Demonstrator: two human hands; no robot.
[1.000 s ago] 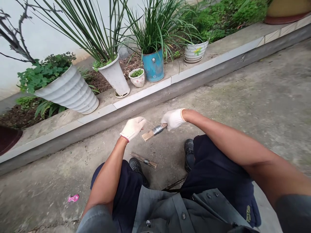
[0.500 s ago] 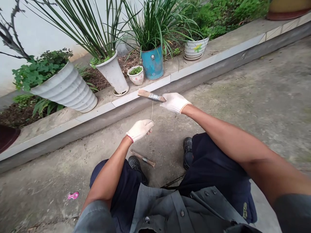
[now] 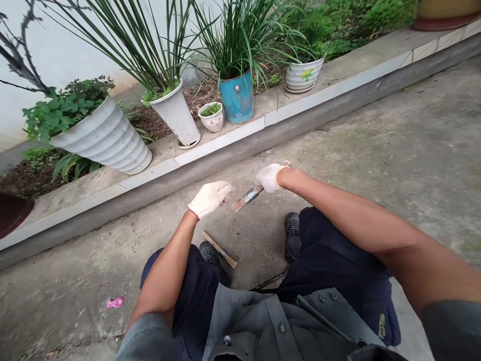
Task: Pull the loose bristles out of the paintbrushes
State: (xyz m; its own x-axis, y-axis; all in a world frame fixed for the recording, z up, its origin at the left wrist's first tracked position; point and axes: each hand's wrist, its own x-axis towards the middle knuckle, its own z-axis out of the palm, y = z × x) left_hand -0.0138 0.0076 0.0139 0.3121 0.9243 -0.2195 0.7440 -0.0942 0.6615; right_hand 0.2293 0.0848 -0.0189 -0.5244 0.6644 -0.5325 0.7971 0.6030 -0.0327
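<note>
My right hand (image 3: 269, 178), in a white knitted glove, is closed around a wooden stick (image 3: 239, 204). Silvery wire (image 3: 249, 195) is wound in a band about the stick, whose near end points down and left toward my other hand. My left hand (image 3: 211, 197), gloved alike, is pinched just left of that end, apart from it. The thin strand it grips hardly shows now. On the concrete by my left shoe lies a second wooden stick (image 3: 212, 241) with a dark wrapped band near one end.
A low tiled ledge (image 3: 221, 148) crosses ahead. On it stand a ribbed white pot (image 3: 108, 138), a tall white pot (image 3: 176, 113), a small pot (image 3: 212, 120), a blue bucket (image 3: 237, 100) and a white planter (image 3: 303, 77). A pink object (image 3: 114, 302) lies at lower left.
My right hand has come down and turned the stick, so its free end now points down-left. My left hand has shifted slightly left and up. The strand between them no longer shows clearly.
</note>
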